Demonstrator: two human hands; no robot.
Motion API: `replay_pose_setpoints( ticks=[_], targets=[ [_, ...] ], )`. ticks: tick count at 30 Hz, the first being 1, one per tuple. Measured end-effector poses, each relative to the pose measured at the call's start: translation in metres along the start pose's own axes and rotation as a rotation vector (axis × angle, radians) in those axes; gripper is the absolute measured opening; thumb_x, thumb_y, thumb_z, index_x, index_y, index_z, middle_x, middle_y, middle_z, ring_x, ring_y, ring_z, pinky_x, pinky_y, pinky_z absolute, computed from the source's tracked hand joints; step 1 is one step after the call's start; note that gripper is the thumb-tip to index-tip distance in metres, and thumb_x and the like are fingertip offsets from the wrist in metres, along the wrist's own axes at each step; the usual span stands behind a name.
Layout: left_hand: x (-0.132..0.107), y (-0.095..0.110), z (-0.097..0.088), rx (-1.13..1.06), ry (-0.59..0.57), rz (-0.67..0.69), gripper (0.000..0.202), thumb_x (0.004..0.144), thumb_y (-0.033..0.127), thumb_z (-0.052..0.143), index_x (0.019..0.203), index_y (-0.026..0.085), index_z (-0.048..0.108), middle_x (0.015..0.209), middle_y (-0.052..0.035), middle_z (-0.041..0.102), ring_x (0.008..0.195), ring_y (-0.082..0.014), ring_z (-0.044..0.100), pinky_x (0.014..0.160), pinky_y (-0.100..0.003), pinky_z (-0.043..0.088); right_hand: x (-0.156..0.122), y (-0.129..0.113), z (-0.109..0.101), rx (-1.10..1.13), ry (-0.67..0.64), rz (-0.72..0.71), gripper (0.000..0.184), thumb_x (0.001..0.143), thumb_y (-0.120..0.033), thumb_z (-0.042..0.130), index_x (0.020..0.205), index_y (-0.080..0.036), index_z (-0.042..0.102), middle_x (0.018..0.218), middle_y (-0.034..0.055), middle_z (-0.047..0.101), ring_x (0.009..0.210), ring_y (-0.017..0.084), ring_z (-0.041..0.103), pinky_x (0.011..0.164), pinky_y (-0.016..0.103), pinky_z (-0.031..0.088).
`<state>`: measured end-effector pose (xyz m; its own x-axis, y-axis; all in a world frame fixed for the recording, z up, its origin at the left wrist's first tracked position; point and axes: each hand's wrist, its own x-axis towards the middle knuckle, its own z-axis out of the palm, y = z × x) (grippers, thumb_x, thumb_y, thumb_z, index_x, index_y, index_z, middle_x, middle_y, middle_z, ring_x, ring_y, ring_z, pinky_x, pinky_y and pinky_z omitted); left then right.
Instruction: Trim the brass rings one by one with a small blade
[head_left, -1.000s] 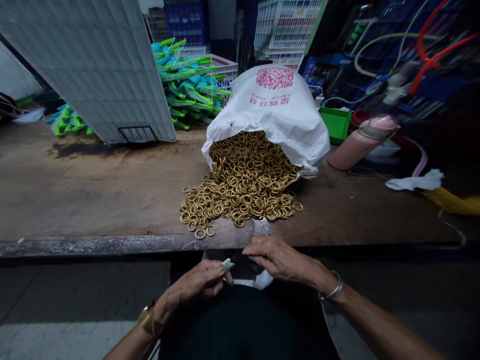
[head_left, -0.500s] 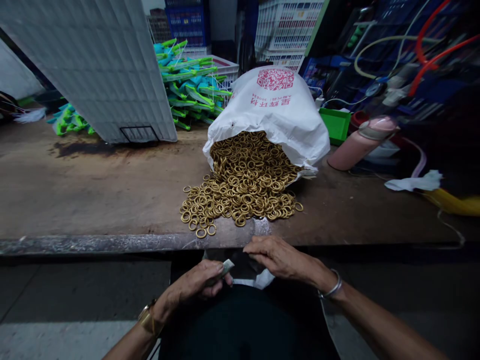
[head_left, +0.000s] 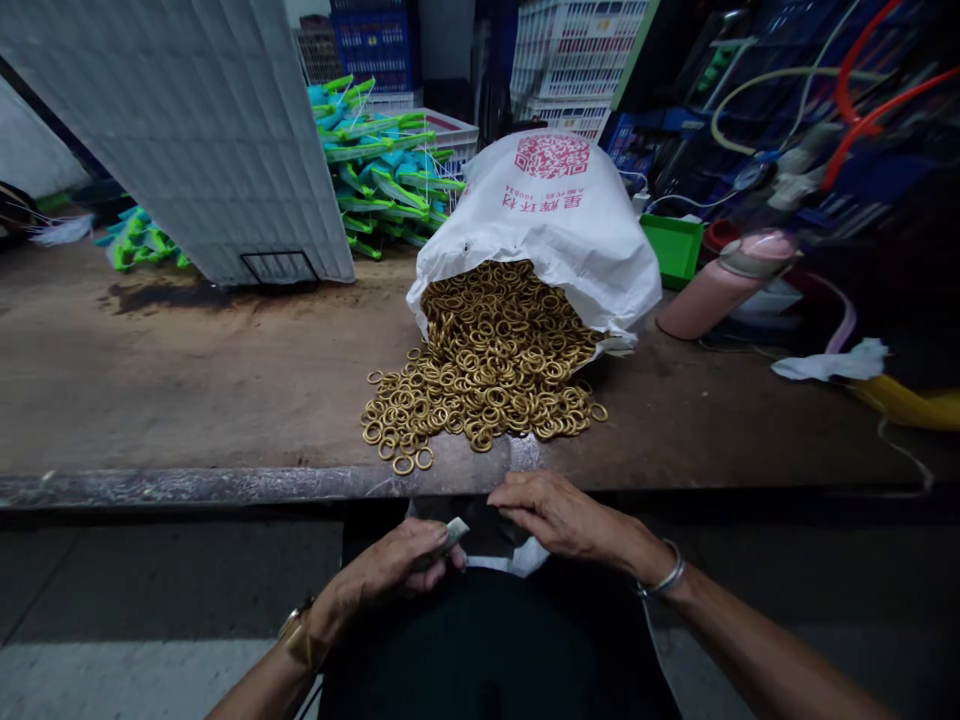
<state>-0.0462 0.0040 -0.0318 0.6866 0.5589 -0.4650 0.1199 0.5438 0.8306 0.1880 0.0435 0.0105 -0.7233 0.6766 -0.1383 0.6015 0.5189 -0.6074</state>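
Below the table's front edge, my left hand [head_left: 416,558] is closed around a small pale flat piece [head_left: 456,530] whose end sticks up past the thumb. My right hand [head_left: 551,510] is beside it, back upward, with its fingers bent and pressed together. What lies under those fingers is hidden. A thin white strip [head_left: 491,565] runs between the hands and widens into a crumpled part by the right palm. Beyond them, brass-coloured rings [head_left: 487,390] spill from the mouth of a white woven sack [head_left: 547,225] lying on the wooden table [head_left: 187,390].
A grey ribbed panel [head_left: 195,140] stands at the left, with bright green and blue plastic pieces [head_left: 390,175] behind it. On the right are a pink bottle [head_left: 724,285], a green tray [head_left: 671,248], hoses [head_left: 847,110] and a white scrap [head_left: 832,362]. Stacked crates [head_left: 574,55] stand behind.
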Motion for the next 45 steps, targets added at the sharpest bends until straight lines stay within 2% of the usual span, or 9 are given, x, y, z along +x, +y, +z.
replay_pose_setpoints(
  ticks=[29, 40, 45],
  targets=[
    [0.000, -0.005, -0.002, -0.030, -0.006, 0.006, 0.044, 0.085, 0.048, 0.034, 0.087, 0.012, 0.061, 0.049, 0.0055, 0.036, 0.038, -0.0053, 0.022, 0.039, -0.023, 0.016, 0.002, -0.003, -0.002, 0.022, -0.030, -0.010, 0.021, 0.083, -0.011, 0.041, 0.083, -0.017, 0.061, 0.076, 0.0015, 0.056, 0.072, 0.011, 0.048, 0.068, 0.023, 0.035],
    [0.002, -0.008, -0.001, -0.050, 0.012, -0.020, 0.045, 0.085, 0.048, 0.035, 0.085, 0.012, 0.061, 0.048, 0.0053, 0.037, 0.038, -0.0054, 0.023, 0.039, -0.023, 0.017, 0.002, 0.000, 0.005, -0.016, -0.024, -0.005, 0.021, 0.082, -0.012, 0.042, 0.087, -0.018, 0.061, 0.079, 0.0018, 0.056, 0.075, 0.012, 0.050, 0.070, 0.024, 0.035],
    [0.002, -0.013, -0.003, -0.054, 0.007, -0.012, 0.045, 0.086, 0.047, 0.034, 0.086, 0.011, 0.061, 0.048, 0.0050, 0.037, 0.039, -0.0055, 0.023, 0.040, -0.023, 0.016, 0.003, 0.001, 0.006, -0.021, -0.025, -0.021, 0.021, 0.082, -0.011, 0.042, 0.084, -0.018, 0.062, 0.076, 0.0013, 0.056, 0.072, 0.011, 0.049, 0.068, 0.024, 0.035]
  ],
)
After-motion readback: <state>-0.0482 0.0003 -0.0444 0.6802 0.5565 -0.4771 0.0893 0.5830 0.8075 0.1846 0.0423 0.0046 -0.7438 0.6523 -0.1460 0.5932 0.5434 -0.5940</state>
